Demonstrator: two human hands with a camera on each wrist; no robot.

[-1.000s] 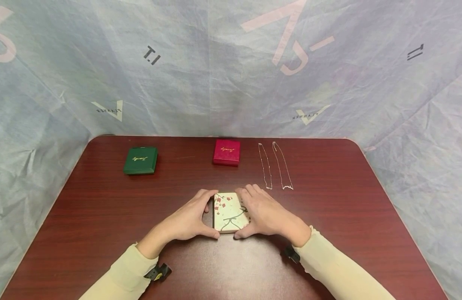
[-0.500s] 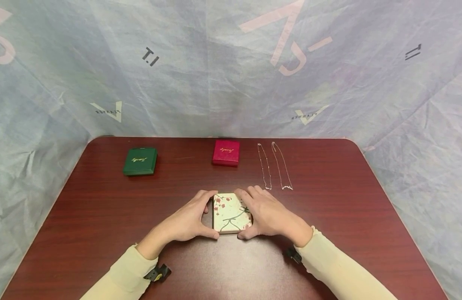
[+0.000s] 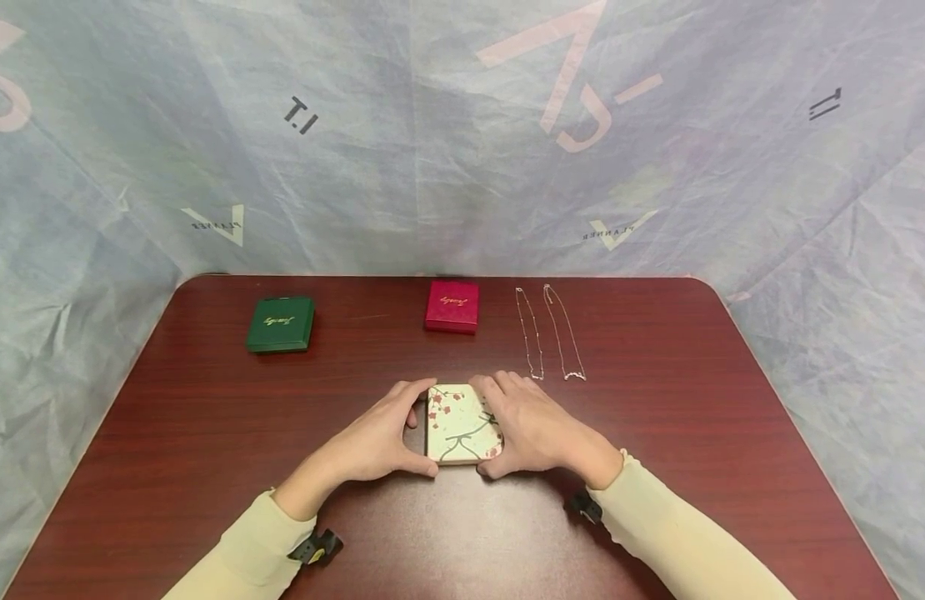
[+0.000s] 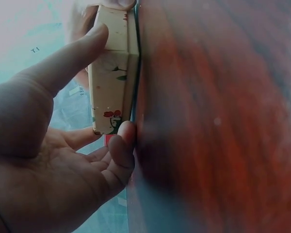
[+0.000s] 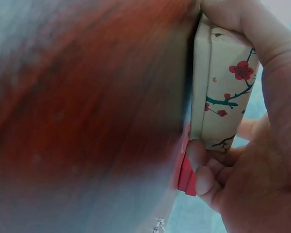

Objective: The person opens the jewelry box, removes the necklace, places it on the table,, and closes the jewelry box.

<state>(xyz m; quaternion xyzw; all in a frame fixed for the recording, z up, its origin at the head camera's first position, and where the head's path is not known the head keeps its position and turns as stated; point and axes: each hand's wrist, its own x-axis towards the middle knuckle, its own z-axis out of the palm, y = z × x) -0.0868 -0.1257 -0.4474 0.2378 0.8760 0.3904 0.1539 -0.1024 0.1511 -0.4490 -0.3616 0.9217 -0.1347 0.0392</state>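
Note:
A cream box (image 3: 459, 425) printed with red blossoms and dark branches lies on the table, lid on. My left hand (image 3: 376, 433) holds its left end, thumb at the near edge and index fingertip at the far corner. Around the right end, my right hand (image 3: 533, 429) grips the box with its thumb at the near edge and fingers at the far side. The left wrist view shows the box's side wall (image 4: 109, 87) between thumb and fingers. In the right wrist view a seam runs along the box (image 5: 228, 87) between lid and base.
Behind the hands stand a red box (image 3: 452, 307) and, farther left, a green box (image 3: 281, 323), both with gold lettering. Two thin necklaces, one (image 3: 531, 333) beside the other (image 3: 565, 333), lie stretched out at the back right. Printed cloth (image 3: 417, 150) hangs behind the table.
My right thumb has slid slightly right along the box's near edge, showing more of the lid's right side. The left hand and the box stay almost in place.

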